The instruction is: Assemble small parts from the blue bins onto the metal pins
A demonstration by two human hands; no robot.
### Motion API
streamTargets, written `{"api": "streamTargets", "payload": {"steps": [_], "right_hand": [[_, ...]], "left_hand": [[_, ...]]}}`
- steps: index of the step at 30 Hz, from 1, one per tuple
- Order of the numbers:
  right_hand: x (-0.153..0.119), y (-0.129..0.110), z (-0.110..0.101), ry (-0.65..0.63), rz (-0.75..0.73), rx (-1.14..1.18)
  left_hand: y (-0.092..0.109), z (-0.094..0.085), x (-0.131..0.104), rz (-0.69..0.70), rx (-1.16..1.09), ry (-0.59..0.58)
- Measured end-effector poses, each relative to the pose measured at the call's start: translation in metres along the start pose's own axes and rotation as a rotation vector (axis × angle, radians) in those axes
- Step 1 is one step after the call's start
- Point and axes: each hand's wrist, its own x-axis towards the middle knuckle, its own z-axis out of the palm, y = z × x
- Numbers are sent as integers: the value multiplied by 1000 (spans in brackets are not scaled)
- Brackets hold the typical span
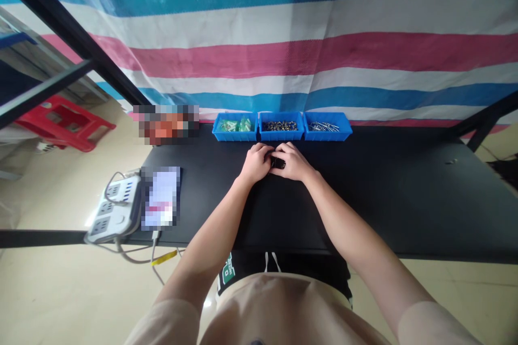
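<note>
My left hand (257,163) and my right hand (293,162) meet over the middle of the black table, just in front of the blue bins. Between them is a small black piece (278,163) with a shiny, goldish spot; its exact kind is too small to make out. The fingers of both hands are curled around it, and they partly cover it. Behind the hands stand a blue bin (234,136) of green-and-silver small parts, a blue bin (281,136) of dark and brassy small parts, and a blue bin (329,135) of long metal pins or screws.
A white power strip (115,209) with cables lies at the table's left edge, beside a blurred-out phone (162,197). At the back left is a blurred orange item (165,126). Small bits (451,161) lie at right. Black frame posts flank the table; a red stool (67,121) is beyond.
</note>
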Motion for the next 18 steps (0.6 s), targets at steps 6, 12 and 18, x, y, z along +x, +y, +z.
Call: {"api": "streamTargets", "payload": {"steps": [6,12,18], "right_hand": [[1,3,7,8,22,-32],[2,5,10,16,26,-67],[2,4,10,15,26,-107]], "left_hand": [[0,2,0,0,4,-13],[0,3,-1,8,-2,-14],[1,3,-1,4,13,-26]]}}
